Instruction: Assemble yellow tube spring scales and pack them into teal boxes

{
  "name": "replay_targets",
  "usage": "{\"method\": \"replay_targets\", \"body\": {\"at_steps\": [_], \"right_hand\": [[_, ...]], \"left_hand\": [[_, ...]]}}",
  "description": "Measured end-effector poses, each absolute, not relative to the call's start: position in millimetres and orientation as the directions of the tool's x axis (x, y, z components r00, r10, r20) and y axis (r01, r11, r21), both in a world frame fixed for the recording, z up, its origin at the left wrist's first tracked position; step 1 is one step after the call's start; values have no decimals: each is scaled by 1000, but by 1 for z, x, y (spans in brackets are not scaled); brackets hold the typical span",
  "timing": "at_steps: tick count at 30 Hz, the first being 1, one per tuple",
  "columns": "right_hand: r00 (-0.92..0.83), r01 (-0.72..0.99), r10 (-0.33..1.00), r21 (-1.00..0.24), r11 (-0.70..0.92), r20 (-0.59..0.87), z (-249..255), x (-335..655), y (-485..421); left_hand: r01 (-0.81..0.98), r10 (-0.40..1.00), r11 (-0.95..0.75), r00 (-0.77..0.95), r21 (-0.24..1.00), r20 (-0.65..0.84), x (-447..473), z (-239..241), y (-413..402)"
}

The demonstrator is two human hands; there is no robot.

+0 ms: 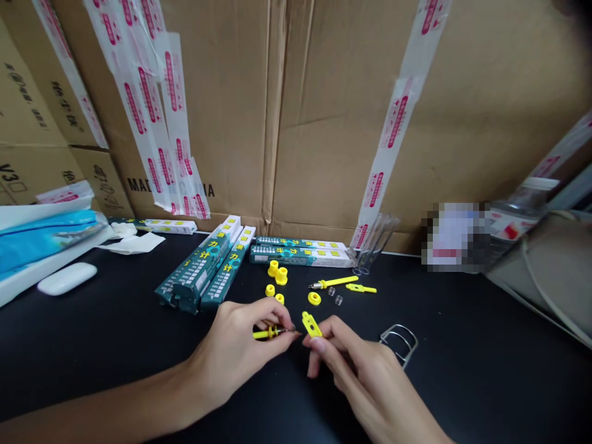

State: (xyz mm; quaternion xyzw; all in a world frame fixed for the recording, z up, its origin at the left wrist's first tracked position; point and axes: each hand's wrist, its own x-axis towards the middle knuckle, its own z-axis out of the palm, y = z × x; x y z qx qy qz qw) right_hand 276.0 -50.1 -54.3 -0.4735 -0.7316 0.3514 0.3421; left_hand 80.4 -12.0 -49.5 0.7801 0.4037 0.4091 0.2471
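My left hand (245, 354) pinches a thin yellow rod (263, 335) with a metal end, its tip pointing right. Close by, my right hand (354, 364) grips a small flat yellow slotted piece (311, 325) between thumb and finger. The two parts are near each other but apart. Beyond my fingers lie several yellow plastic caps (280, 275), a yellow ring (314, 298) and two small springs (338, 300). Another yellow rod (340, 282) with a metal end rests beside a second slotted yellow piece (361, 288).
Green-and-white narrow boxes (203, 265) lie behind my hands, with more (300, 254) against a large cardboard box (324, 123). Clear tubes (377, 243) lean there. A bent metal wire frame (401, 345) is at right, a white mouse (68, 279) at left, a plastic bottle (515, 216) far right.
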Motion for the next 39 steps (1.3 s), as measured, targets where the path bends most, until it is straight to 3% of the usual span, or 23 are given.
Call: {"method": "replay_targets", "body": {"at_steps": [4,21,31,39], "right_hand": [[-295,536,919,-751,385,261,-50,272,-48],[-368,683,831,-485,546,417,-64,267,-55],[-388,710,779,-379,594,493,-67,264,-55],[-371,715,782,-384,584,500,-67,264,-54]], "left_hand": [[426,826,-560,350,711,441,80,-49,-12],[440,868,-492,316,751,384,82,-51,-9],[443,869,-491,305,750,389,83,-54,-8],[459,878,-476,298,750,374,83,-53,-9]]}}
